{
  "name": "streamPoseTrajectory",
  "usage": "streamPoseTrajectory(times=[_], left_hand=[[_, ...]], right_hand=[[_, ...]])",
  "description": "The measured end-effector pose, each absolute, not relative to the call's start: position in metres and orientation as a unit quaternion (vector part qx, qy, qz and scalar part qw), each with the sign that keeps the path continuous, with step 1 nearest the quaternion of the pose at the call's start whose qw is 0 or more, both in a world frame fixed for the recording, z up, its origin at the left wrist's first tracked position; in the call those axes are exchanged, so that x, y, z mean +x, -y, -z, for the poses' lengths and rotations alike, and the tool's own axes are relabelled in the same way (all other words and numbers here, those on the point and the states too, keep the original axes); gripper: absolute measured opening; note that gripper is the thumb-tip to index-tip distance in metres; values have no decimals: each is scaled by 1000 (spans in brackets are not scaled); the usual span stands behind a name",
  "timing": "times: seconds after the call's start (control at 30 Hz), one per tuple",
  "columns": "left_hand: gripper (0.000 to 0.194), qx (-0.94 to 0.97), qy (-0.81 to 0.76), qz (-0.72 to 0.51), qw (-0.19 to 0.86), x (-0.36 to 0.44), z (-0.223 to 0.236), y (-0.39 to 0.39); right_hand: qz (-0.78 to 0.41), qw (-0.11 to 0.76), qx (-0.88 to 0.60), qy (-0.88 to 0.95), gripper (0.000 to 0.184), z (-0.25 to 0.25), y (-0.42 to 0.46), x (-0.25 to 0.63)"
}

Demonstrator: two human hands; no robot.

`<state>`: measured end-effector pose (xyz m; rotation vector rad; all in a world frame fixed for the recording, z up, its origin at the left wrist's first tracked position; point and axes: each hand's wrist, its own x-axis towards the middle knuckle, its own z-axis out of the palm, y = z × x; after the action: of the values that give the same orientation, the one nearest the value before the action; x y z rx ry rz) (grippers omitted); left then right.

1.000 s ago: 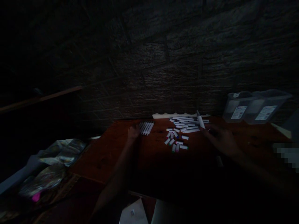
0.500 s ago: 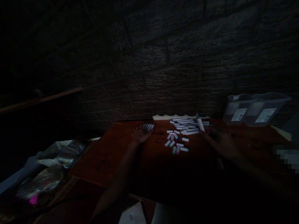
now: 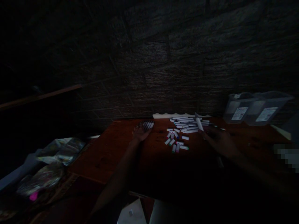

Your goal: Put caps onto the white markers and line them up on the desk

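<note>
Bare tabletop (image 3: pixel 98 155) lies open at left; clear bins (image 3: pixel 259 109) seemingly block far right.

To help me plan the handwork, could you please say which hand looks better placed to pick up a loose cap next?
Probably the left hand: it looks open and free, at the row of markers left of the caps. The right hand, though its fingertips look nearer, already holds a marker.

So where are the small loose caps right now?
In the head view, the caps lie on the wooden table, between the left hand and the right hand, just nearer the person than the white markers.
</note>
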<state>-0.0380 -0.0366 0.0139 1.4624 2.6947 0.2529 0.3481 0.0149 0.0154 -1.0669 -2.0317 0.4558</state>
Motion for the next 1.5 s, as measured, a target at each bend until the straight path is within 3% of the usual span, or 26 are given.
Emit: streamPoseTrajectory(times=[0.33, 0.57, 0.83, 1.23, 1.5], left_hand=[[89, 452, -887, -90, 20, -40, -13, 36], [101, 455, -885, -96, 6, -38, -14, 38], [95, 452, -887, -93, 7, -33, -13, 35], [37, 368, -918, -147, 10, -76, -30, 51], [37, 372, -908, -193, 5, -83, -22, 47]], right_hand=[[-197, 378, -418, 802, 31, -13, -17, 349], [-205, 365, -427, 802, 32, -14, -15, 349], [-205, 346, -437, 805, 35, -11, -17, 348], [-220, 345, -445, 797, 39, -12, -16, 349], [-216, 356, -428, 803, 34, -7, -20, 350]])
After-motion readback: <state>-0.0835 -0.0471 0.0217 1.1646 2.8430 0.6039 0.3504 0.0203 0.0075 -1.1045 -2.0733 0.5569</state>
